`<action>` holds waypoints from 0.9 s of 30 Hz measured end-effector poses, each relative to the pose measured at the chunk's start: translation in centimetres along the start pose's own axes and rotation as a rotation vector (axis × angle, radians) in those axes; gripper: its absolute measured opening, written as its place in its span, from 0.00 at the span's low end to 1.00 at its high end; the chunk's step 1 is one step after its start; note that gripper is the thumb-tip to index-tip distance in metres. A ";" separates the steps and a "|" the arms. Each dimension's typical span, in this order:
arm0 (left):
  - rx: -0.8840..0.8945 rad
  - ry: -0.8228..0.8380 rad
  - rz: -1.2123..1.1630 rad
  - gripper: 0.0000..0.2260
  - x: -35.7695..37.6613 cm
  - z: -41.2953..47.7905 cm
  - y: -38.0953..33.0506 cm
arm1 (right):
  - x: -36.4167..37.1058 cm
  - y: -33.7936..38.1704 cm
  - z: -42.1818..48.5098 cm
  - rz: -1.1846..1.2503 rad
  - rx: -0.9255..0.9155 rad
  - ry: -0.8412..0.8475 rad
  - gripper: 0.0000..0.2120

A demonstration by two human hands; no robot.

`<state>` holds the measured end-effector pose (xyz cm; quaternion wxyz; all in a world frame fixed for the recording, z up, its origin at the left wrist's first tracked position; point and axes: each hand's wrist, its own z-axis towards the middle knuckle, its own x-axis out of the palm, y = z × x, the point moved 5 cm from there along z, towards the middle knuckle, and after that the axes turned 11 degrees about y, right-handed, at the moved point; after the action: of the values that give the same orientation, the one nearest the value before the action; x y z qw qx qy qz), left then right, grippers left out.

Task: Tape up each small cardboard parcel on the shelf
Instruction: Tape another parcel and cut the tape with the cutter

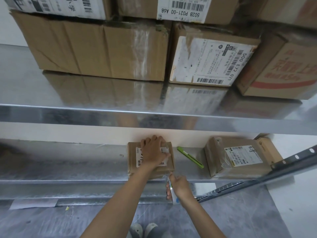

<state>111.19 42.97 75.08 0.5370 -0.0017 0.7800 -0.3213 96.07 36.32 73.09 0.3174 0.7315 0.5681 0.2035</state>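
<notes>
Small parcel (133,158), lower shelf (68,169). Our left hand (153,150): grip apart, pressing its top. Our right hand (181,186): grip clamped on tape roll (170,185) below the front edge. Step, we judge: laying a strip. Next: sever with green knife (190,157).

cutter (190,157) between two parcels (151,169) on shelf (68,169)

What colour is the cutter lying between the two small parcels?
The cutter is bright green, shown best in the head view.
</notes>
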 end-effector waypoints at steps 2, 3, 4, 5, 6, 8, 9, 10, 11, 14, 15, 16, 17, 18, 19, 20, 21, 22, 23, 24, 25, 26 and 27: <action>-0.003 -0.061 0.010 0.14 0.1 0.0 -0.1 | 0.0 -0.1 0.1 -0.005 -0.009 0.006 0.23; 0.001 -0.088 0.026 0.11 0.1 0.0 -0.2 | 0.1 -0.2 0.1 -0.009 -0.008 0.009 0.24; 0.005 -0.107 0.041 0.10 0.2 0.1 -0.2 | 0.1 -0.2 0.1 -0.008 -0.004 0.011 0.24; 0.007 -0.121 0.054 0.09 0.3 0.1 -0.2 | 0.1 -0.2 0.1 -0.005 0.001 0.012 0.24; 0.010 -0.129 0.066 0.08 0.4 0.2 -0.2 | 0.1 -0.2 0.1 -0.004 0.004 0.013 0.23; 0.010 -0.143 0.089 0.07 0.6 0.3 -0.3 | 0.1 -0.1 0.1 -0.013 0.007 0.011 0.23; 0.003 -0.150 0.097 0.07 0.6 0.4 -0.4 | 0.0 0.0 0.2 -0.020 0.007 0.007 0.24; -0.006 -0.158 0.099 0.06 0.6 0.4 -0.5 | 0.0 0.0 0.2 -0.024 0.006 0.003 0.24; -0.017 -0.170 0.096 0.05 0.5 0.5 -0.6 | 0.1 0.0 0.2 -0.026 0.007 -0.001 0.24; -0.037 -0.190 0.091 0.04 0.5 0.6 -0.9 | 0.1 0.0 0.1 -0.025 0.009 -0.004 0.24; -0.034 -0.192 0.098 0.04 0.5 0.6 -1.0 | 0.0 0.1 0.1 -0.024 0.007 -0.005 0.24; -0.032 -0.195 0.108 0.04 0.5 0.6 -1.0 | 0.1 0.1 0.0 -0.023 0.004 -0.006 0.24; -0.031 -0.192 0.121 0.05 0.4 0.7 -1.1 | 0.1 0.1 0.0 -0.025 0.001 -0.008 0.24; -0.033 -0.178 0.136 0.05 0.4 0.7 -1.2 | 0.1 0.1 0.0 -0.029 -0.001 -0.009 0.24; -0.038 -0.164 0.145 0.05 0.4 0.7 -1.3 | 0.1 0.1 0.0 -0.034 -0.002 -0.011 0.24; -0.045 -0.149 0.146 0.06 0.4 0.7 -1.3 | 0.1 0.2 0.0 -0.039 -0.002 -0.012 0.24; -0.049 -0.139 0.134 0.05 0.4 0.7 -1.3 | 0.0 0.2 -0.1 -0.045 -0.001 -0.013 0.24; -0.056 -0.133 0.128 0.05 0.3 0.7 -1.4 | 0.0 0.2 0.0 -0.051 -0.001 -0.011 0.24; -0.064 -0.134 0.123 0.04 0.2 0.7 -1.5 | 0.0 0.2 0.0 -0.053 -0.001 -0.008 0.24; -0.078 -0.132 0.101 0.05 -0.1 0.7 -1.5 | 0.0 0.2 0.1 -0.047 -0.002 -0.004 0.23; -0.094 -0.116 0.054 0.06 -0.4 0.8 -1.5 | -0.1 0.2 0.1 -0.038 -0.001 0.000 0.23; -0.100 -0.072 -0.003 0.09 -0.9 0.9 -1.5 | -0.1 0.1 0.1 -0.033 0.000 0.002 0.23; -0.086 -0.003 -0.050 0.10 -1.3 0.9 -1.5 | -0.1 0.0 0.1 -0.034 0.002 0.004 0.23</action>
<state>112.02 41.79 76.72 0.5293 -0.0446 0.7920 -0.3009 96.11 36.18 72.99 0.3188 0.7215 0.5816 0.1989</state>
